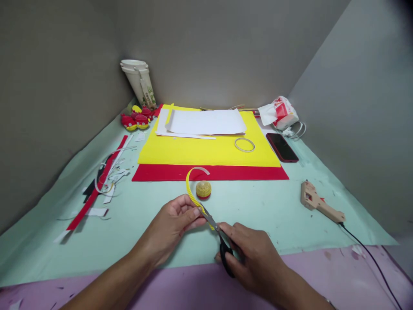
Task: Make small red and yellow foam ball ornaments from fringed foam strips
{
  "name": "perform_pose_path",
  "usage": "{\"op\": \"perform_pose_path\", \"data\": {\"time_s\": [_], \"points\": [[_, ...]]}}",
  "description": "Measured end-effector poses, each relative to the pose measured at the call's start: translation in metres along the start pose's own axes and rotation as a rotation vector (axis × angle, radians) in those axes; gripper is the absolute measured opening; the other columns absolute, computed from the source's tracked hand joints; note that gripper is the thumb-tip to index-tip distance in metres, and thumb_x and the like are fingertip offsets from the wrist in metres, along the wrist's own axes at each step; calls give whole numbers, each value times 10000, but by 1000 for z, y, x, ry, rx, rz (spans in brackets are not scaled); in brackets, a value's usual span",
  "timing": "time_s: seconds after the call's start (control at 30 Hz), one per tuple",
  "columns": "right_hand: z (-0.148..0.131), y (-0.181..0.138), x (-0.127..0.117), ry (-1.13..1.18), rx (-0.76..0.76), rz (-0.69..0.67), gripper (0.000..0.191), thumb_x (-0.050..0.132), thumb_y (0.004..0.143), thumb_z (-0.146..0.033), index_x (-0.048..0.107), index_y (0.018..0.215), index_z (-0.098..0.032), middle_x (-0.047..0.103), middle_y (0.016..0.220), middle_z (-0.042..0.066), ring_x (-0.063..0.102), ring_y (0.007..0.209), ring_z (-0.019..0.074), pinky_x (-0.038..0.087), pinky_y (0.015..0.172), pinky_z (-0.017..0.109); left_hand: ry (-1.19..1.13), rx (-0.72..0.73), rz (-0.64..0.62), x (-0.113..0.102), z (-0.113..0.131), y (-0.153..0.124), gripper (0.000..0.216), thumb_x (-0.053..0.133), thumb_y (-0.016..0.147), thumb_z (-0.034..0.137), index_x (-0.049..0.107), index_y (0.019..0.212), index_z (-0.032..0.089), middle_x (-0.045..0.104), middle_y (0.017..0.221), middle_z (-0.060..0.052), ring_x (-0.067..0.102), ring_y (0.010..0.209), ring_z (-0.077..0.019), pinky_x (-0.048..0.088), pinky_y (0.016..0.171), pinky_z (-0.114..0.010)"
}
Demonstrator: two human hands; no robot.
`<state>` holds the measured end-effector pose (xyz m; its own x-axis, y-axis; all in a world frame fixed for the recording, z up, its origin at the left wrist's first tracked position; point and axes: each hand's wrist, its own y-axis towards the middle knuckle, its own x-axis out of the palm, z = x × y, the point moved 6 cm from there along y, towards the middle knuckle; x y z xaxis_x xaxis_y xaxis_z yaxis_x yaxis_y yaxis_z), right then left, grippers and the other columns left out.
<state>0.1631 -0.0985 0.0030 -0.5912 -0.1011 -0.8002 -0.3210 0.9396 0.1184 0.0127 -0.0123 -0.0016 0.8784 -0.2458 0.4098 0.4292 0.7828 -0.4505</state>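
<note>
Near the worktop's (258,202) front edge, my left hand (177,219) pinches the yellow strip (188,185); my right hand (253,249) grips scissors (210,218). A yellow dome (203,189) sits just beyond. The back-left cup's (137,79) lettering is unclear.

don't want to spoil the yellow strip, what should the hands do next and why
Probably ease the scissors shut to snip the yellow ribbed strip, after checking how it sits in them: the right hand grips the scissors, which overlap the strip near its lower end, and the left hand pinches it close by.
</note>
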Motion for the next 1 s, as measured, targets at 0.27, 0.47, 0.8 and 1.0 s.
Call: {"op": "perform_pose_path", "data": {"time_s": [0.27, 0.47, 0.8, 1.0], "points": [[-1, 0, 1, 9, -20, 19, 383, 520, 875, -246, 477, 1252, -192, 588, 799, 7, 526, 663, 159, 379, 605, 268, -10, 7, -15, 1, -1, 0, 211, 826, 694, 282, 674, 785, 169, 645, 700, 43, 634, 715, -89, 548, 747, -212], [-2, 0, -1, 9, -31, 17, 359, 517, 895, -260, 482, 1246, -196, 580, 788, 1, 520, 651, 153, 374, 591, 262, -9, 8, -36, 1, 0, 0, 181, 808, 722, 277, 682, 799, 173, 661, 715, 41, 643, 732, -90, 546, 771, -216], [-3, -1, 0, 11, -45, 53, 370, 518, 902, -276, 470, 1260, -196, 569, 789, -6, 526, 667, 154, 377, 593, 266, -19, 22, -69, 1, -1, 0, 131, 778, 763, 250, 684, 823, 180, 674, 715, 40, 659, 748, -93, 548, 772, -212], [-2, -1, 1, 55, -24, 34, 361, 520, 902, -279, 489, 1252, -197, 565, 784, -7, 523, 666, 148, 380, 596, 261, -20, 27, -67, 3, 1, -2, 145, 784, 756, 248, 691, 845, 179, 671, 720, 40, 663, 754, -96, 550, 768, -209]]}}
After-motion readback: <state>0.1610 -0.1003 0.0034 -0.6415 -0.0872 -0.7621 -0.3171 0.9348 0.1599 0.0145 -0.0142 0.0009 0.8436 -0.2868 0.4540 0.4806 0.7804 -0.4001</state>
